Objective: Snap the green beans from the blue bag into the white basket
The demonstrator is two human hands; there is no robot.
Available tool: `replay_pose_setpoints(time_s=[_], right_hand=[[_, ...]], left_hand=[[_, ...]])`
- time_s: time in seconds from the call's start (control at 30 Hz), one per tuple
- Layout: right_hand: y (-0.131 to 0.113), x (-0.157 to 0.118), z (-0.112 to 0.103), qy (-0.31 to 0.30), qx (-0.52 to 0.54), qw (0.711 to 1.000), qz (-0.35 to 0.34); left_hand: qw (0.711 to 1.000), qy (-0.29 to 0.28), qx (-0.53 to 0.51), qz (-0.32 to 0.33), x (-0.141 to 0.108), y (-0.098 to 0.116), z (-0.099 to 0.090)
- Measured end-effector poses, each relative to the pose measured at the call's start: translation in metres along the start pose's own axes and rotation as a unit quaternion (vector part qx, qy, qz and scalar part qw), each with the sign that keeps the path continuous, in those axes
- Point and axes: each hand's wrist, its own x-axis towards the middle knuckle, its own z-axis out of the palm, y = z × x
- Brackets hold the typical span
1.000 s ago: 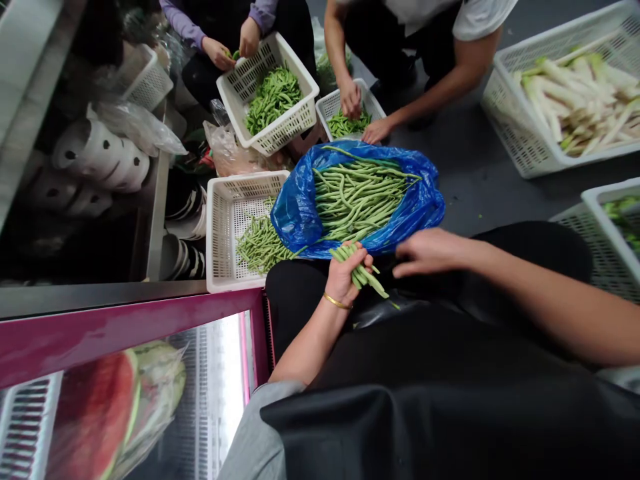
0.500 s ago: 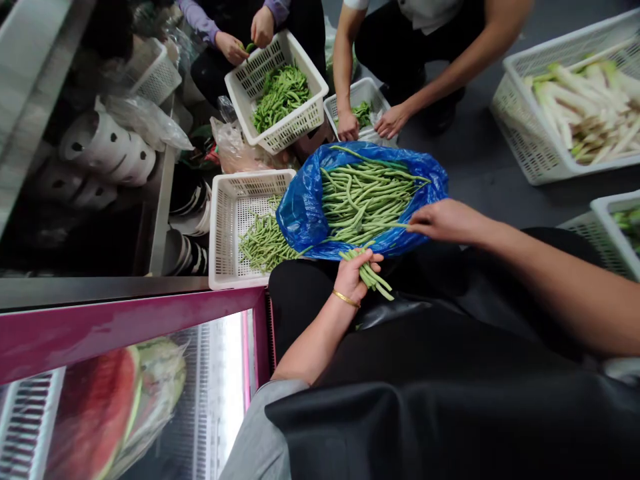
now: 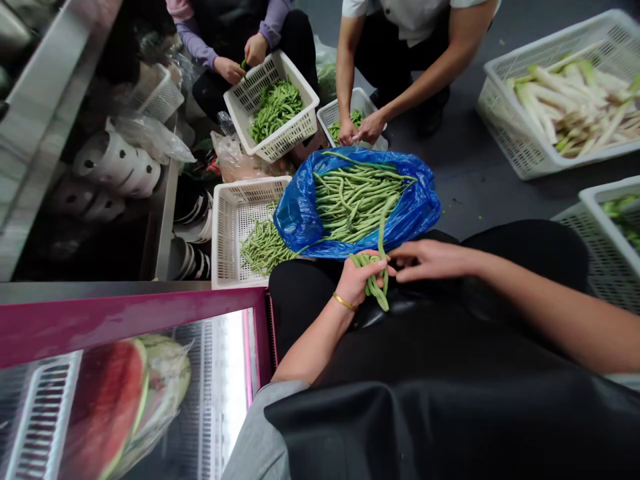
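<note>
My left hand (image 3: 356, 280), with a gold bracelet at the wrist, is closed round a small bunch of green beans (image 3: 373, 285). One longer bean (image 3: 382, 233) stands up out of that bunch. My right hand (image 3: 425, 260) is close beside it, fingers stretched apart, its fingertips at the long bean. Just beyond my hands lies an open blue plastic bag (image 3: 297, 210) full of whole long green beans (image 3: 353, 207). Left of the bag, a white basket (image 3: 225, 233) contains shorter bean pieces (image 3: 265, 247).
Two co-workers squat opposite, their hands at a white basket (image 3: 295, 127) of green pods and a smaller basket (image 3: 327, 115). Baskets of white-stemmed vegetables (image 3: 550, 163) and greens (image 3: 595, 193) stand right. A display case (image 3: 150, 320) with cut watermelon (image 3: 107, 393) is at left.
My right hand has come from the bag's right edge to beside my left hand. A long bean now stands in the left hand's bunch. The right co-worker's hands have moved together.
</note>
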Motion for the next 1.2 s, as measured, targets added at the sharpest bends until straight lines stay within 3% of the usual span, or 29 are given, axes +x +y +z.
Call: replay_pose_setpoints(time_s=[0.1,0.17,0.23,0.3,0.37,0.47,0.6,0.73,0.87,1.0,1.1,1.2], right_hand=[[-0.020,-0.007,-0.017,0.181,0.149,0.972,0.005],[-0.039,-0.015,-0.008,0.251,0.128,0.959,-0.044],[-0.055,-0.020,0.011,0.239,0.069,0.960,-0.126],[-0.059,-0.019,0.031,0.194,0.059,0.966,-0.159],[-0.049,-0.010,0.045,0.162,0.132,0.973,-0.102],[-0.023,0.006,0.054,0.159,0.236,0.958,0.010],[-0.007,0.012,0.051,0.217,0.089,0.972,0.023],[-0.011,-0.003,0.031,0.181,-0.024,0.983,-0.015],[-0.009,-0.015,0.010,0.216,-0.166,0.961,-0.053],[-0.003,-0.015,0.007,0.176,-0.300,0.933,-0.095],[-0.007,-0.015,0.009,0.174,-0.257,0.945,-0.102],[-0.015,-0.020,0.007,0.183,-0.052,0.979,-0.073]], left_hand=[[0.999,-0.021,0.025,-0.033,-0.001,-0.003,-0.002],[0.999,0.012,0.006,-0.043,0.004,-0.006,-0.006],[0.996,0.062,-0.038,-0.053,0.011,-0.009,-0.011],[0.989,0.096,-0.087,-0.068,0.017,-0.011,-0.017],[0.985,0.096,-0.127,-0.068,0.020,-0.012,-0.020],[0.986,0.047,-0.146,-0.063,0.017,-0.013,-0.020],[0.993,0.014,-0.070,-0.095,0.008,-0.013,-0.017],[0.997,0.001,0.014,-0.070,0.006,-0.008,-0.015],[0.996,-0.003,0.044,-0.077,0.007,-0.004,-0.013],[0.992,-0.032,0.042,-0.111,0.002,-0.004,-0.011],[0.991,-0.047,0.045,-0.120,-0.008,-0.005,-0.012],[0.994,-0.031,0.053,-0.093,-0.018,-0.005,-0.016]])
